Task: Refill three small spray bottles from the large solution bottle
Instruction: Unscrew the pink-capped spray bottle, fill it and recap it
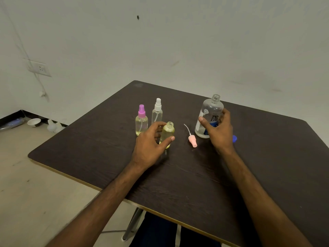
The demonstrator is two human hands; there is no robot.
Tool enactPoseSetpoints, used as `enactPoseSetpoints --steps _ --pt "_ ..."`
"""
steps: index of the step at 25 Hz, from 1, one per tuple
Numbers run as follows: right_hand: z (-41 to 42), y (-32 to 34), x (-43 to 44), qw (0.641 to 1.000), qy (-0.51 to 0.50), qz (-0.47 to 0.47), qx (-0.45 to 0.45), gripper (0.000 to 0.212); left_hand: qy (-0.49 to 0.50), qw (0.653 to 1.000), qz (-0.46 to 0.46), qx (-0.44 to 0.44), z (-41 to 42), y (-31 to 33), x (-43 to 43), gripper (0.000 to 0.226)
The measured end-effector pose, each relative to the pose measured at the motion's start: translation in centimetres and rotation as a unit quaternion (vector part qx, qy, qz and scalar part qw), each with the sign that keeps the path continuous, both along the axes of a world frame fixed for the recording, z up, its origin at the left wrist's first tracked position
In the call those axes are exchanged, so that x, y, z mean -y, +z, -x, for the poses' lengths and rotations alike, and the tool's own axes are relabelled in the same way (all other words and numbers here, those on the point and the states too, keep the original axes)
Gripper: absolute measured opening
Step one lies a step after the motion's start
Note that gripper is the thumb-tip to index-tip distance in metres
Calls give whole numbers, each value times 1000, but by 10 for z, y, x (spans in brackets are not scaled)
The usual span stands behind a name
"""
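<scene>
Handling notes: open bottles, mid-refill

Solution bottle (210, 116) stood uncapped on the tabletop (178, 175), right hand (219, 132) wrapped round its labelled waist. Clear rigid plastic, mostly empty, so probably light; best gripped mid-body. Left hand (151, 141) clasped the open yellow-filled spray bottle (167, 133): smooth, tippy. Pink sprayer (192, 139) lay between them.

Single head-worn wide-angle view, looking forward and down from above the near edge of the dark wood-grain bench (178, 175), close over both forearms, facing the pale wall (178, 41) behind.
</scene>
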State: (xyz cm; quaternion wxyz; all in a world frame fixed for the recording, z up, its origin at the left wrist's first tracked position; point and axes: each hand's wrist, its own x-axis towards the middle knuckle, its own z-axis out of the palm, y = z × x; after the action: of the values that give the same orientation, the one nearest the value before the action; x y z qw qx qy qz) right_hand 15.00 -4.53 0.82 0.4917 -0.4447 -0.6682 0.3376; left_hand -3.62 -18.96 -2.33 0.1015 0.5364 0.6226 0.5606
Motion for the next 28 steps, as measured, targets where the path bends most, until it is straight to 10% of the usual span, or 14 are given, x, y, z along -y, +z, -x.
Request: enactPoseSetpoints --steps 13,17,28 --pt "-15 -19 36 987 -147 -48 38 60 -8 1000 12 24 1 0 0 54" --pt "-7 -22 50 986 -100 -79 107 23 -18 999 18 31 0 2 0 56" --pt "4 -27 58 917 -22 -154 367 29 -38 995 43 78 3 -5 -6 58"
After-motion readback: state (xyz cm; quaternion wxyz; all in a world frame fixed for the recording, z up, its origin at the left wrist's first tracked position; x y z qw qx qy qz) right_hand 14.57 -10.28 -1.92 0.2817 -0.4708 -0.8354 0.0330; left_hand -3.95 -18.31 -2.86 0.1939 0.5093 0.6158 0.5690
